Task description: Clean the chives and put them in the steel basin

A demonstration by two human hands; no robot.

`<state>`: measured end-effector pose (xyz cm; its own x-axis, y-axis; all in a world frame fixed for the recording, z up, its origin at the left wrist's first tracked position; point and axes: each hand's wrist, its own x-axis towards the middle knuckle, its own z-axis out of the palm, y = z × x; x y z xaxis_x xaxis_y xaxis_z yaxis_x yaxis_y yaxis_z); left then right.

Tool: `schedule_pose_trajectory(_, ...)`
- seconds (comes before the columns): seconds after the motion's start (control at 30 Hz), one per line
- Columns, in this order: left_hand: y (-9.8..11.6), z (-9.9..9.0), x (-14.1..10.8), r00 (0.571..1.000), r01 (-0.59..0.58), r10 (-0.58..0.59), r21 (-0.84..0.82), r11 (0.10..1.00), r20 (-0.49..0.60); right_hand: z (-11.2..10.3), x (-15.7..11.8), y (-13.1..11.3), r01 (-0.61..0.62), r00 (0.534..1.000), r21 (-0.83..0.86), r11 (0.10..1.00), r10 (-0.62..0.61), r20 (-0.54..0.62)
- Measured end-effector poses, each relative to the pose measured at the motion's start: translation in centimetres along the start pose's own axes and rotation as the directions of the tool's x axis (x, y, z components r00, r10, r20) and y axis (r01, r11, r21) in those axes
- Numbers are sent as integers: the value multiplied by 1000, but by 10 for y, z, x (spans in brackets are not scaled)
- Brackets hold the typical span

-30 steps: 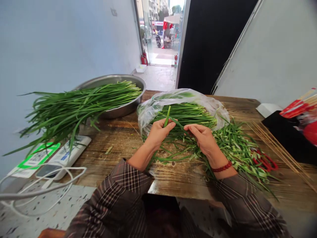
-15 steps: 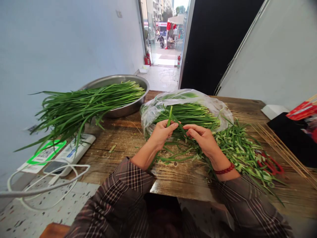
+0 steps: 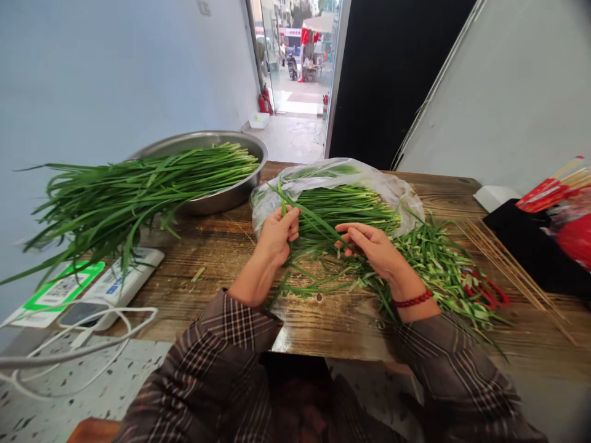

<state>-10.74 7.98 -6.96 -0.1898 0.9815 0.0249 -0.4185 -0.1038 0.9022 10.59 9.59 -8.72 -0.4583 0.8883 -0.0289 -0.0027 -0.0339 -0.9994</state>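
My left hand (image 3: 278, 237) is closed in a pinch around a garlic chive (image 3: 318, 219), whose long green blade slants down to the right. At the blade's lower end is my right hand (image 3: 372, 249), its fingers curled and loosely closed on it; the fingertips are partly hidden. Behind both hands, a bunch of garlic chives (image 3: 344, 209) lies in a clear plastic bag (image 3: 397, 194). A heap of trimmed chive scraps (image 3: 436, 267) spreads beside and beyond my right forearm, with loose bits on the wood between my hands.
A steel basin (image 3: 226, 200) at the left holds more chives (image 3: 152, 184), their leaves hanging over its rim. Below it lie a white device (image 3: 115, 295), a QR card (image 3: 60, 289) and a cable (image 3: 133, 332). Red-handled scissors (image 3: 487, 292), wooden skewers (image 3: 517, 271) and a black box (image 3: 535, 246) are at the right.
My left hand has moved left and away from my right hand, so the chive is now stretched out between them. The whole view has shifted slightly.
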Motion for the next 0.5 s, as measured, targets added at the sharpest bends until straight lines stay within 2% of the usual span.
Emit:
schedule_pose_trajectory(0.13,1,-2,2,999,-7,7,1,1000,-32,-11,-1,-5,35,999,-92,995,-32,39)
schedule_pose_trajectory(0.23,0,0,1,999,6,-6,6,1000,-45,-18,-1,-9,150,981,-52,987,-155,-118)
schedule_pose_trajectory(0.37,-1,1,0,999,21,-20,19,1000,-44,-29,-1,-17,334,892,107,937,-277,-357)
schedule_pose_trajectory(0.5,1,3,-4,998,66,-67,20,998,7,-42,0,-25,491,755,104,865,-363,-547)
